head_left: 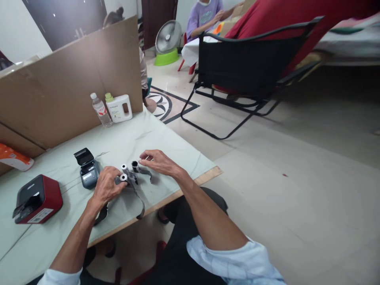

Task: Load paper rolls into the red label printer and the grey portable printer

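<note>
My left hand point(107, 185) is closed, with thumb and fingers around a small paper roll point(123, 178) with a white core. That roll's loose strip point(140, 204) trails to the table's front edge. Just behind it stands a second small roll point(124, 168). To the right is a third roll with a dark core point(135, 166), its grey tail curling over the tabletop. Beside this one my right hand point(158, 161) is open, fingers bent and apart, holding nothing. A small blue-grey label printer point(89, 174) with its lid raised sits left of my left hand.
A red and black box-shaped device point(40, 200) stands at left, near an orange packet point(14, 157). Behind are a water bottle point(101, 111) and a white jug point(119, 109) against a cardboard partition point(74, 83). Beyond the table point(175, 150) are a folding chair point(237, 63), a fan point(168, 37) and another person point(204, 19).
</note>
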`<state>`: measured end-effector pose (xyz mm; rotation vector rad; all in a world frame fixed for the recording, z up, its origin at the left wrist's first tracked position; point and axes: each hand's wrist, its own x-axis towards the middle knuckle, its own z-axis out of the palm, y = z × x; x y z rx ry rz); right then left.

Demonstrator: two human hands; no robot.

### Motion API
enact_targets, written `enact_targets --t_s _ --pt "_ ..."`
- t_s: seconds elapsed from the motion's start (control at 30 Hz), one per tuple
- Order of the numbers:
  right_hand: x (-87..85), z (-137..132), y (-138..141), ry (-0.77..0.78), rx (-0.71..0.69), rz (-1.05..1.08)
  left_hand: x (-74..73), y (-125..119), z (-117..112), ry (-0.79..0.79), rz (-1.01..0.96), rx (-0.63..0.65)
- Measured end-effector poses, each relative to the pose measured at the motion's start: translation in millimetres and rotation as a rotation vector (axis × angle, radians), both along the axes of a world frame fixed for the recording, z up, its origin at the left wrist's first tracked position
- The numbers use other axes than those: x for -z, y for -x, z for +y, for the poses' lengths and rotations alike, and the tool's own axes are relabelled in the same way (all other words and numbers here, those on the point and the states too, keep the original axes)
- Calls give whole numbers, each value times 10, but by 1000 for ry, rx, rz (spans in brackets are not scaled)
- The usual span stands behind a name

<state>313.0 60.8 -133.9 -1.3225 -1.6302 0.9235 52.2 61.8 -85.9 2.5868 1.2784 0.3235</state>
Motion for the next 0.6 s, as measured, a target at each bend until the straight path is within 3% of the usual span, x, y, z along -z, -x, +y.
enact_targets --t_s 0.17,0.37,0.5,0.6 --pt "-26 -2 2 -7 -10 6 -57 195 87 17 -34 101" --pt "-26 -2 7 -5 11 12 -71 258 119 36 -9 136" --pt "-27 -1 18 -5 20 14 -240 168 192 -5 -39 108" --pt "-24 3 23 -15 11 11 -340 -19 290 -21 65 91"
